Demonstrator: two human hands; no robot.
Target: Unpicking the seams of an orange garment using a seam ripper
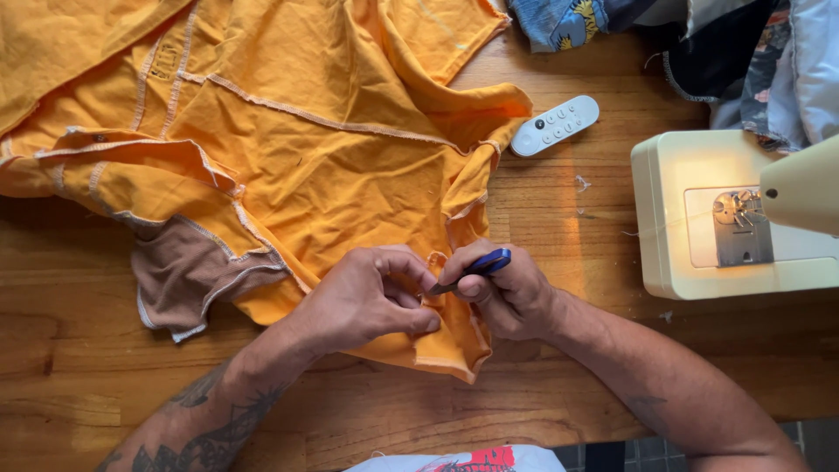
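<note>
A large orange garment (288, 122), inside out with pale seams, lies spread over the wooden table (79, 350). A brown patch of it (179, 275) shows at the left. My left hand (367, 297) pinches the orange fabric at its lower edge, near a seam. My right hand (507, 293) holds a small blue-handled tool (476, 267), its metal tip pointing left into the fabric right beside my left fingers. Both hands touch the cloth close together.
A cream sewing machine (690, 218) with a lit needle plate stands at the right. A white remote control (555, 125) lies beside the garment. Dark and patterned fabrics (734, 52) are piled at the top right. Thread scraps lie near the machine.
</note>
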